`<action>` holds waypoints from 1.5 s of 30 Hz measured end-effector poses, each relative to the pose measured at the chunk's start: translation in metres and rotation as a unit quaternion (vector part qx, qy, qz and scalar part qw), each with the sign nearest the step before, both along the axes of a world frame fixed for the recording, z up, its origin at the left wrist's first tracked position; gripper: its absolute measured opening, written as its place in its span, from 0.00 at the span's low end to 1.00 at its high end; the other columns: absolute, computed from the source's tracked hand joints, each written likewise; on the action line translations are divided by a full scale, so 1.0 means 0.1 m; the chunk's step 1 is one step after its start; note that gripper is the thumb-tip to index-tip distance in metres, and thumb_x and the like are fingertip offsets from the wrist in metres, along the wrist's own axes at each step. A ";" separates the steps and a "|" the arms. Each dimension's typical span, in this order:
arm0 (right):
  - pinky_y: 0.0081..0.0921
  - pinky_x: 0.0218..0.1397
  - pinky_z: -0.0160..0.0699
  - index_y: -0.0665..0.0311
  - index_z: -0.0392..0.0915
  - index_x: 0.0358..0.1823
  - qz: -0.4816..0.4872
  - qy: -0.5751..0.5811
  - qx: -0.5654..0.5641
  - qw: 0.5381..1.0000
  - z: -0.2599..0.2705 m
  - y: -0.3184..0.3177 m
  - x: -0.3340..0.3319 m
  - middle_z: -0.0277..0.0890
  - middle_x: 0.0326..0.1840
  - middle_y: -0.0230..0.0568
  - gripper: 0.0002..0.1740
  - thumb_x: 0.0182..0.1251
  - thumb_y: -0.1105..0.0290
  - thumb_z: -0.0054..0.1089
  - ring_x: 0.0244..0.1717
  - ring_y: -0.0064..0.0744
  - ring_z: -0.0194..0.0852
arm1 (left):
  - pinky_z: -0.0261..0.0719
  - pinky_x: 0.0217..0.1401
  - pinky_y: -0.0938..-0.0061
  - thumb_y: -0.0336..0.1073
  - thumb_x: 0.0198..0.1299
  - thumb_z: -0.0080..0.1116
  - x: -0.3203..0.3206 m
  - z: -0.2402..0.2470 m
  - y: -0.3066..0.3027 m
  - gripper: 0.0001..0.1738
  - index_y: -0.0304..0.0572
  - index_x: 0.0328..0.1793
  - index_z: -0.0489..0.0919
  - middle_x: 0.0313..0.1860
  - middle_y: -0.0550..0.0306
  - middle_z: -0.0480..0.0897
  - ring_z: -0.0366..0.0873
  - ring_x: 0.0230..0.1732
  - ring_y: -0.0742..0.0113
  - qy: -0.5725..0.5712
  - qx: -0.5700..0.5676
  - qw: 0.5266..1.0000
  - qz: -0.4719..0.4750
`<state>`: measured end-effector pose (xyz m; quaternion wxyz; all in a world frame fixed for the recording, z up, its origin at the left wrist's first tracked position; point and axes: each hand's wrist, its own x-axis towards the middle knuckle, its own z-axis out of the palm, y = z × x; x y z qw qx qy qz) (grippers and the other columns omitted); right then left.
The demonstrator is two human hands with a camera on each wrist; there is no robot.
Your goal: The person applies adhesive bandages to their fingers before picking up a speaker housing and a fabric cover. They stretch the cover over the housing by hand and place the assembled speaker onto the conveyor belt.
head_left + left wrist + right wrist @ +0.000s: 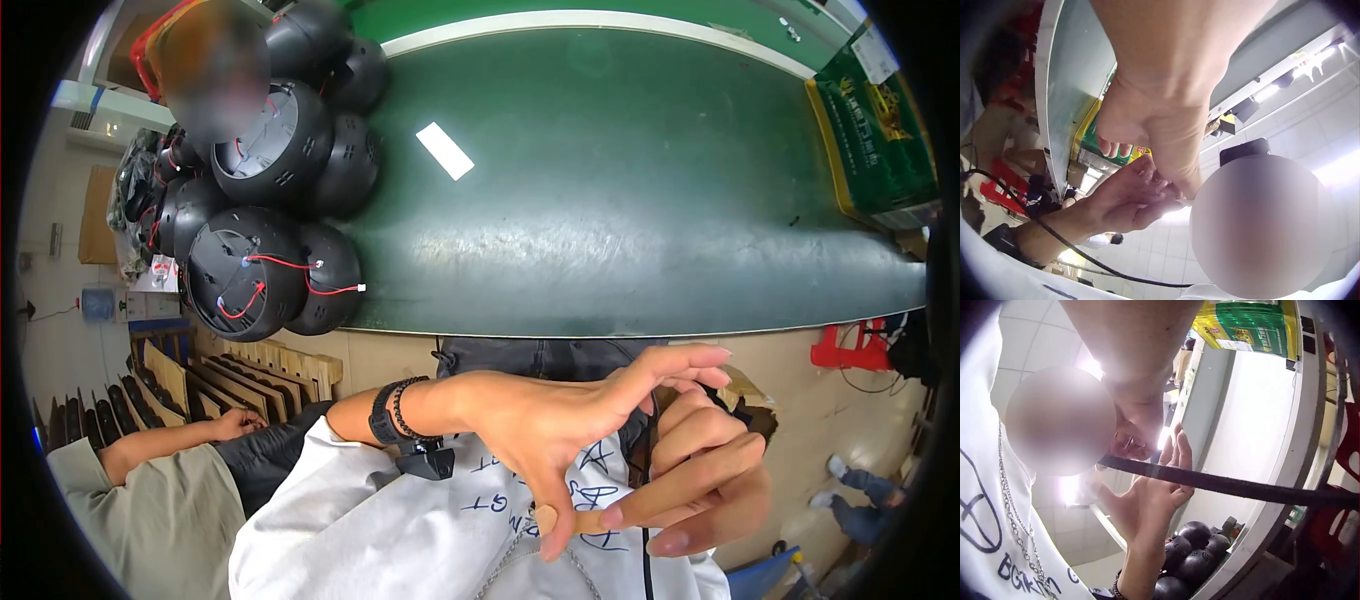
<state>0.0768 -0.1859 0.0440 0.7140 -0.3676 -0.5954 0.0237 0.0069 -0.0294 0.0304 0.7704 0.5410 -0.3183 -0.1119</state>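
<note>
In the head view my left hand (560,430) is held in front of the white shirt, its fingers extended and its thumb pointing down. A small tan strip (590,521) lies across that thumb and reaches to the fingertips of my right hand (710,470), whose fingers are curled and pinch its end. Both wrist views show the two hands close together, the left hand (1147,506) with spread fingers in the right wrist view. The strip cannot be made out there.
Black round housings (245,270) with red wires are piled at the green table's (600,150) left end. A white rectangle (445,151) lies on the table and a green box (875,125) stands at its right. Another person's arm (170,445) is at lower left.
</note>
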 end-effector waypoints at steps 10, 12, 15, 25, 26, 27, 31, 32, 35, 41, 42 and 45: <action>0.29 0.42 0.66 0.57 0.80 0.49 0.083 -0.038 0.045 0.995 -0.15 0.03 0.13 0.90 0.42 0.39 0.16 0.61 0.73 0.74 0.36 0.28 0.65 | 0.51 0.85 0.46 0.57 0.29 0.92 0.02 0.04 -0.02 0.99 0.36 0.84 0.17 0.80 0.29 0.56 0.53 0.84 0.37 -0.006 0.026 0.998 -0.057; 0.29 0.43 0.66 0.57 0.81 0.49 0.081 -0.037 0.024 0.996 -0.12 0.05 0.12 0.90 0.42 0.39 0.16 0.60 0.73 0.74 0.36 0.28 0.66 | 0.52 0.85 0.47 0.55 0.30 0.92 0.03 0.07 0.01 0.98 0.36 0.84 0.16 0.80 0.28 0.55 0.52 0.84 0.36 -0.039 0.060 0.996 -0.046; 0.29 0.44 0.67 0.58 0.83 0.47 0.074 -0.034 -0.038 0.996 -0.04 0.02 0.11 0.89 0.44 0.38 0.17 0.56 0.73 0.76 0.37 0.28 0.68 | 0.53 0.85 0.48 0.51 0.31 0.93 0.02 0.03 0.01 0.98 0.37 0.83 0.14 0.80 0.25 0.54 0.51 0.85 0.35 -0.071 0.088 0.993 -0.041; 0.28 0.49 0.70 0.61 0.89 0.41 0.045 -0.021 -0.245 0.968 0.33 -0.08 0.02 0.87 0.48 0.36 0.19 0.44 0.72 0.83 0.40 0.29 0.78 | 0.52 0.84 0.41 0.49 0.36 0.90 0.06 -0.06 -0.01 0.79 0.44 0.88 0.44 0.73 0.29 0.64 0.48 0.84 0.31 -0.146 0.090 0.985 0.007; 0.28 0.49 0.70 0.61 0.89 0.41 0.045 -0.022 -0.245 0.968 0.29 -0.09 -0.02 0.87 0.48 0.36 0.19 0.44 0.72 0.83 0.40 0.29 0.78 | 0.52 0.84 0.41 0.49 0.36 0.90 0.07 -0.06 0.00 0.79 0.44 0.88 0.44 0.73 0.29 0.64 0.48 0.84 0.31 -0.147 0.090 0.985 0.007; 0.32 0.53 0.70 0.61 0.88 0.42 0.018 -0.002 -0.247 0.969 0.22 -0.11 -0.08 0.85 0.50 0.38 0.20 0.44 0.73 0.83 0.43 0.32 0.79 | 0.50 0.84 0.40 0.48 0.39 0.88 0.06 -0.06 0.00 0.70 0.46 0.85 0.52 0.73 0.30 0.63 0.44 0.85 0.32 -0.141 0.084 0.986 0.001; 0.46 0.63 0.72 0.58 0.82 0.51 -0.045 -0.017 -0.295 0.954 0.16 -0.16 -0.12 0.83 0.51 0.40 0.29 0.46 0.72 0.87 0.52 0.41 0.79 | 0.47 0.85 0.39 0.43 0.48 0.82 0.05 -0.10 0.05 0.57 0.49 0.83 0.60 0.78 0.33 0.58 0.37 0.88 0.32 -0.061 0.119 0.991 -0.009; 0.46 0.63 0.72 0.58 0.82 0.51 -0.047 -0.019 -0.296 0.954 0.17 -0.15 -0.11 0.83 0.51 0.40 0.29 0.46 0.72 0.87 0.52 0.41 0.79 | 0.47 0.85 0.39 0.43 0.48 0.82 0.04 -0.12 0.06 0.57 0.49 0.83 0.60 0.78 0.33 0.58 0.37 0.88 0.32 -0.064 0.118 0.991 -0.011; 0.46 0.62 0.73 0.58 0.81 0.51 -0.101 -0.038 -0.321 0.941 0.22 -0.18 -0.06 0.81 0.51 0.41 0.31 0.44 0.69 0.88 0.51 0.43 0.78 | 0.57 0.83 0.49 0.41 0.54 0.79 0.00 -0.05 0.09 0.66 0.44 0.87 0.41 0.82 0.35 0.54 0.54 0.84 0.38 0.007 0.227 0.972 0.053; 0.36 0.47 0.76 0.66 0.83 0.45 -0.233 0.172 -0.332 0.898 0.24 -0.35 -0.06 0.82 0.41 0.44 0.23 0.50 0.70 0.84 0.40 0.39 0.79 | 0.69 0.67 0.62 0.39 0.54 0.81 -0.04 0.10 0.15 0.65 0.44 0.88 0.43 0.76 0.47 0.66 0.69 0.71 0.58 0.161 0.189 0.951 0.184; 0.35 0.47 0.76 0.66 0.83 0.44 -0.229 0.121 -0.366 0.894 0.23 -0.36 -0.04 0.83 0.41 0.44 0.23 0.49 0.69 0.85 0.41 0.39 0.80 | 0.69 0.66 0.63 0.39 0.54 0.81 -0.03 0.08 0.16 0.65 0.44 0.88 0.43 0.75 0.47 0.67 0.70 0.70 0.59 0.173 0.177 0.949 0.195; 0.33 0.47 0.76 0.66 0.84 0.45 -0.226 0.090 -0.367 0.898 0.20 -0.28 -0.04 0.84 0.41 0.41 0.26 0.46 0.66 0.87 0.42 0.40 0.81 | 0.69 0.64 0.63 0.38 0.56 0.79 -0.02 0.10 0.14 0.64 0.43 0.88 0.43 0.75 0.47 0.68 0.72 0.69 0.59 0.166 0.174 0.949 0.205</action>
